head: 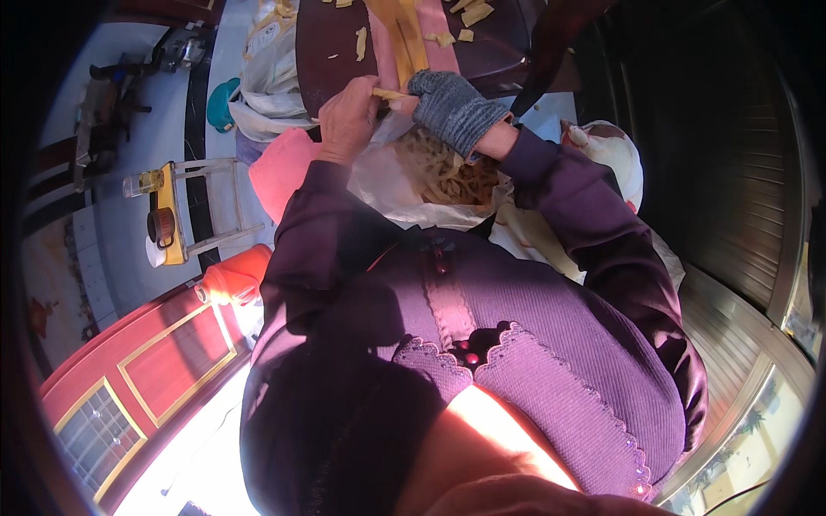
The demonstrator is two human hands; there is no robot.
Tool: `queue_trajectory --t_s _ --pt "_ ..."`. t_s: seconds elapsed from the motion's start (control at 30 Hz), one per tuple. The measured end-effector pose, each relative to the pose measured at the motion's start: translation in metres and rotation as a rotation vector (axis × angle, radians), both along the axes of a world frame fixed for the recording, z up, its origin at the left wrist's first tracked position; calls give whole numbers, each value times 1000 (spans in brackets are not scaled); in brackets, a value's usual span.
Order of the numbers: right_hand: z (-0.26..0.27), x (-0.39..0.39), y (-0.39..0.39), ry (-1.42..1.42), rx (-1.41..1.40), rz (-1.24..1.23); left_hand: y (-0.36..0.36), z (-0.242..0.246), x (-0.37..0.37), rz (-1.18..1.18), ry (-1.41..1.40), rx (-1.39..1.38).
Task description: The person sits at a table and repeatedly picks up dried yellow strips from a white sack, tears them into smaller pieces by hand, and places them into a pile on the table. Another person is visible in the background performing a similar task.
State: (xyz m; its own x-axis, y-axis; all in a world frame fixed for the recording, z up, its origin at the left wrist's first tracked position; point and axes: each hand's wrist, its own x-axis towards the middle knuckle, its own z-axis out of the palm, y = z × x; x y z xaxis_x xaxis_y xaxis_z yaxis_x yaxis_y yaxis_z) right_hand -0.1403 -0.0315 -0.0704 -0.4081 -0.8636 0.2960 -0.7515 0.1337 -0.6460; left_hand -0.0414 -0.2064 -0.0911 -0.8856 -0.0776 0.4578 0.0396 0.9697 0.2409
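Note:
A thin tan strip (389, 94) is stretched between my two hands. My bare left hand (348, 116) grips its left end, fingers closed. On the right, my right hand (455, 106), in a grey knitted fingerless glove, pinches the other end with thumb and fingers. Just beyond them lies a wide yellow-brown band (405, 39) on a pink cloth (440, 16) over a dark red surface. Below my hands, a whitish plastic bag (381, 177) holds many curled brownish strips (445, 174). What the strips are made of cannot be told.
Loose tan pieces (476, 14) lie on the dark surface (332, 58). Plastic bags (271, 97) and a teal item (222, 104) are at the left. Farther left stands a stool (177, 213) with a glass jar (143, 183) and a cup, near an orange-red container (239, 274).

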Motion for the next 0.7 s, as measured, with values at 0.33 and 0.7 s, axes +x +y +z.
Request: queue_trajectory --t_s 0.33,0.7 --pt "-19 -64 -7 333 -60 -270 8 21 -39 -117 -153 1545" --pt "-48 -86 -27 400 61 -354 -9 9 -70 195 -330 1152"
